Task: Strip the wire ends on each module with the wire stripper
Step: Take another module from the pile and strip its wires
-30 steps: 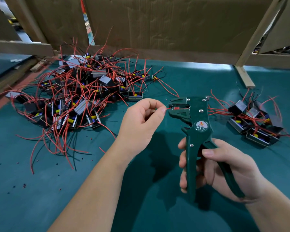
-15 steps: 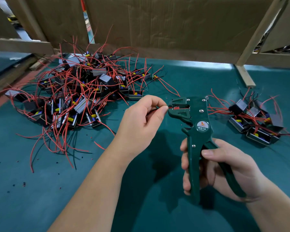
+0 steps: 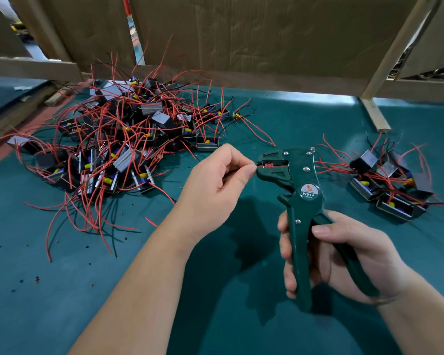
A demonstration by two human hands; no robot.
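- Now the left hand (image 3: 215, 185) pinches a wire end (image 3: 256, 163), lying sideways, its tip just right of those fingers (image 3: 249, 172), at the wire stripper (image 3: 303, 198) mouth.
- Below, the right hand (image 3: 344, 254) grips its handles.

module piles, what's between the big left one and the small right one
Head view: the left hand, pinching a wire, and the head of the wire stripper.

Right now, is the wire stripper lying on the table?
No, the right hand grips the wire stripper by its handles, holding it upright off the table.
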